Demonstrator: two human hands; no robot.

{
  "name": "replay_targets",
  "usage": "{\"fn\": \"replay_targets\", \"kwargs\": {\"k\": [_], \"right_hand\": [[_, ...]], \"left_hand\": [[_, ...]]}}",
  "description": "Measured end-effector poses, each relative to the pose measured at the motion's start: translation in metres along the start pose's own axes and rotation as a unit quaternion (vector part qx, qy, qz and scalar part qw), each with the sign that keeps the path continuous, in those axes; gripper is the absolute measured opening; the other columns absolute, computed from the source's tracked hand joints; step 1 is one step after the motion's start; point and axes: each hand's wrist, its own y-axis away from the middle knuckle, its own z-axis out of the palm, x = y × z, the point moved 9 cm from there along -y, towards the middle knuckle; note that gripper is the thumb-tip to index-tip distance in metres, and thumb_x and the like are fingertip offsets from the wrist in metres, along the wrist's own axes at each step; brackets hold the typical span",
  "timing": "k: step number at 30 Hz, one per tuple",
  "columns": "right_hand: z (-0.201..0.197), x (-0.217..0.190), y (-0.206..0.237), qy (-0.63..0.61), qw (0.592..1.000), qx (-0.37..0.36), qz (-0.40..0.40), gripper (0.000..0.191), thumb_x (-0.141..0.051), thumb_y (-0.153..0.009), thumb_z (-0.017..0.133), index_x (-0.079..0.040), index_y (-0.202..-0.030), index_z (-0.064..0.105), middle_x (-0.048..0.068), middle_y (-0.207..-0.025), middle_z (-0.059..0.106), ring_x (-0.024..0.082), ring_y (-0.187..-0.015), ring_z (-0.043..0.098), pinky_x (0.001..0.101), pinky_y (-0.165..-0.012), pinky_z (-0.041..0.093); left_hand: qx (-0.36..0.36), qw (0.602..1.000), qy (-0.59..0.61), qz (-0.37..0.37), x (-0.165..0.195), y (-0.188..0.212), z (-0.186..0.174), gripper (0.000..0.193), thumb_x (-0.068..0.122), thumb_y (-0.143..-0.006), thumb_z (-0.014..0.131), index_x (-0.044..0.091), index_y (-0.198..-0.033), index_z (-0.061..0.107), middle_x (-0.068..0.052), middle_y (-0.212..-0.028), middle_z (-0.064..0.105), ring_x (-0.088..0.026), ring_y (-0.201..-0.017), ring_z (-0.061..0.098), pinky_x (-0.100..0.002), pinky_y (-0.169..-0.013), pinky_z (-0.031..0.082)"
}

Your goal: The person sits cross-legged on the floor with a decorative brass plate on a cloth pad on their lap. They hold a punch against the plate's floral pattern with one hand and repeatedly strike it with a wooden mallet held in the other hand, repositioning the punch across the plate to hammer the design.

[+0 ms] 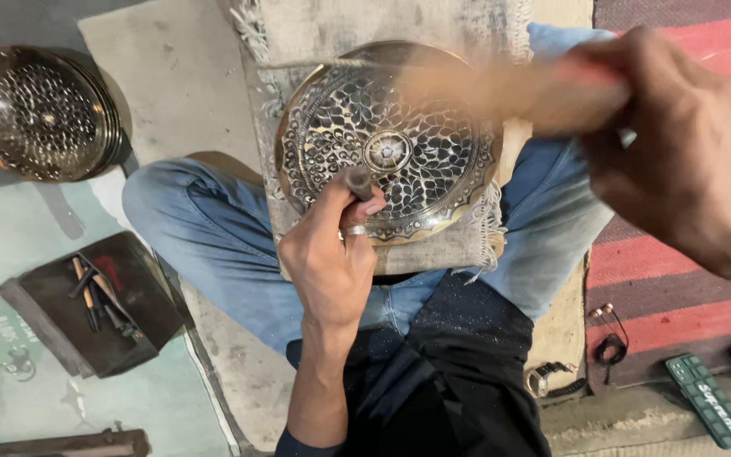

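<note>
2 hands work: left hand [332, 254] fingers pinch a punch [358, 181] on the engraved plate [387, 140]; right hand [678, 161] grips a blurred hammer [501, 89].

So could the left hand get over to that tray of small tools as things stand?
Probably yes, but not freely: the left hand grips a punch on the engraved plate. The tool tray lies open, nothing between.

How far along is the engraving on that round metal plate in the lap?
The plate already shows a leaf pattern over nearly its whole face, round a central rosette. In hand: the left hand holds a punch just below the rosette, while the right hand swings a blurred hammer. Which cells remain unworked cannot be told.
</note>
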Motion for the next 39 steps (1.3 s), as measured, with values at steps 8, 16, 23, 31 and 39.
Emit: {"fn": "replay_targets", "kwargs": {"k": [8, 16, 23, 31, 39], "right_hand": [[0.013, 0.004, 0.003, 0.027, 1.0, -0.002, -0.002, 0.046, 0.007, -0.075, 0.077, -0.004, -0.118, 0.064, 0.011, -0.099, 0.066, 0.031, -0.086, 0.068, 0.0452, -0.072, 0.053], [0.017, 0.018, 0.004, -0.065, 0.991, -0.017, 0.116, 0.042, 0.0, -0.079, 0.078, -0.004, -0.116, 0.057, 0.009, -0.093, 0.066, 0.027, -0.081, 0.065, 0.042, -0.072, 0.051], [0.019, 0.023, 0.01, -0.126, 0.985, -0.016, 0.12, 0.046, 0.006, -0.082, 0.076, 0.001, -0.123, 0.056, 0.015, -0.098, 0.065, 0.032, -0.084, 0.068, 0.0429, -0.071, 0.054], [0.014, 0.012, 0.01, -0.074, 0.995, -0.002, 0.06, 0.044, 0.012, -0.084, 0.07, 0.001, -0.126, 0.061, 0.017, -0.108, 0.063, 0.033, -0.087, 0.067, 0.0446, -0.077, 0.055], [0.01, 0.023, 0.017, 0.017, 0.998, 0.011, 0.059, 0.038, 0.002, -0.089, 0.081, -0.003, -0.123, 0.064, 0.013, -0.098, 0.066, 0.03, -0.088, 0.069, 0.0396, -0.077, 0.054]], "left_hand": [[0.005, 1.0, -0.022, -0.004, 0.0, -0.002, -0.001, 0.034, -0.017, -0.089, 0.061, 0.002, -0.117, 0.066, -0.01, -0.097, 0.077, -0.017, -0.093, 0.08, -0.029, -0.078, 0.064], [-0.004, 1.0, -0.028, 0.006, 0.002, -0.002, 0.0, 0.032, -0.016, -0.09, 0.063, 0.002, -0.116, 0.066, -0.009, -0.098, 0.076, -0.018, -0.093, 0.08, -0.029, -0.077, 0.063], [-0.004, 1.0, -0.028, 0.006, -0.002, 0.0, 0.0, 0.033, -0.018, -0.088, 0.061, 0.001, -0.115, 0.066, -0.01, -0.1, 0.077, -0.018, -0.094, 0.08, -0.029, -0.078, 0.065], [-0.011, 1.0, -0.021, 0.012, 0.0, -0.003, 0.001, 0.035, -0.019, -0.087, 0.06, -0.001, -0.116, 0.068, -0.011, -0.101, 0.077, -0.019, -0.095, 0.08, -0.028, -0.077, 0.065], [0.008, 1.0, -0.003, 0.013, 0.003, -0.004, -0.003, 0.033, -0.015, -0.091, 0.061, 0.001, -0.119, 0.068, -0.009, -0.099, 0.077, -0.016, -0.092, 0.079, -0.029, -0.079, 0.064]]}}
